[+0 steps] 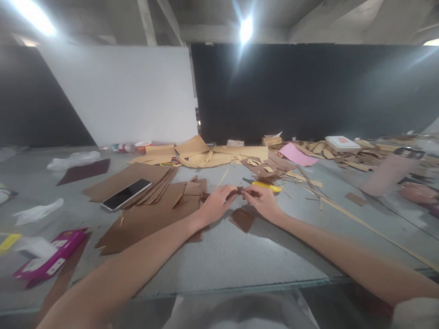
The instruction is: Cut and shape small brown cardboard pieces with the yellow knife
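Both hands meet over the middle of the grey table. My left hand and my right hand pinch a small dark brown piece between their fingertips. Just below them lies a brown square piece, flat on the table. A yellow-handled cutter rests right behind my right hand. Stacked brown sheets spread out to the left of my left hand, some partly under the wrist.
A phone lies on brown sheets at the left, with a magenta packet nearer the edge. Tan scraps and a pink sheet lie behind. At the right are a pinkish bottle and another person's hand.
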Available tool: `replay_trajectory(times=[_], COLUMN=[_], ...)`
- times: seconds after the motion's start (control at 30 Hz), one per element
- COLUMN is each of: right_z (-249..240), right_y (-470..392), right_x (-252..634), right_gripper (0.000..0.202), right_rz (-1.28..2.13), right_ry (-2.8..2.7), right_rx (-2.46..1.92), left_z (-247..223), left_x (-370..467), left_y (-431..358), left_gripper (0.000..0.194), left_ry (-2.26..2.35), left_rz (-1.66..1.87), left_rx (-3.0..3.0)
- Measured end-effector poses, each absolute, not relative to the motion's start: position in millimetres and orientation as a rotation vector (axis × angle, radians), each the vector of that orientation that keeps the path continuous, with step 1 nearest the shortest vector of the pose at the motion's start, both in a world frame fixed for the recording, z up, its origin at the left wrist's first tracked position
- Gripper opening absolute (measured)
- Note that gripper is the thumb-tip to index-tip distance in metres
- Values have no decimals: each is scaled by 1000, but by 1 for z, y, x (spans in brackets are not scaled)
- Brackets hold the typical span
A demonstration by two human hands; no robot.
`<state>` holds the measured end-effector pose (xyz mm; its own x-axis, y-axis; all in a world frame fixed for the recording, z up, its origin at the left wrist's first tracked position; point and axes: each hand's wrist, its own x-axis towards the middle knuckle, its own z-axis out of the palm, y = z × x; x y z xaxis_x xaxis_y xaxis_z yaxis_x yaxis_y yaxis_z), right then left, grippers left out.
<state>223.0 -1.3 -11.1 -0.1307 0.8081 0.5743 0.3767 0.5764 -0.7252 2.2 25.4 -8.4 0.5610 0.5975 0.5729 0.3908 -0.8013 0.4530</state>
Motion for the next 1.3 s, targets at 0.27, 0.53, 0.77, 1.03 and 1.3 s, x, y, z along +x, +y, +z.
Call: replay_trajectory(times=[0.27,0.53,0.77,1.03,1.3], right_z=[-14,-19,-19,-19,-18], right_y=[2,7,8,10,10], right_x=[227,233,234,237,235], right_gripper=[21,23,22,16,19], right_rz=[211,79,125,198,330], right_ry=[-1906,-2062,-2040,-1972,-1940], right_rx=[-949,-880,-1001,-992,-961], left_z=[-8,-13,-13,-13,-14], left_x=[2,2,3,4,3], left_y=[24,29,28,31,33], left_gripper=[31,30,30,32,34], left_ry=[886,942,927,1004,951], left_rz=[1024,1054,1072,1150,1157], left_rx=[2492,2437,2424,2374,2407])
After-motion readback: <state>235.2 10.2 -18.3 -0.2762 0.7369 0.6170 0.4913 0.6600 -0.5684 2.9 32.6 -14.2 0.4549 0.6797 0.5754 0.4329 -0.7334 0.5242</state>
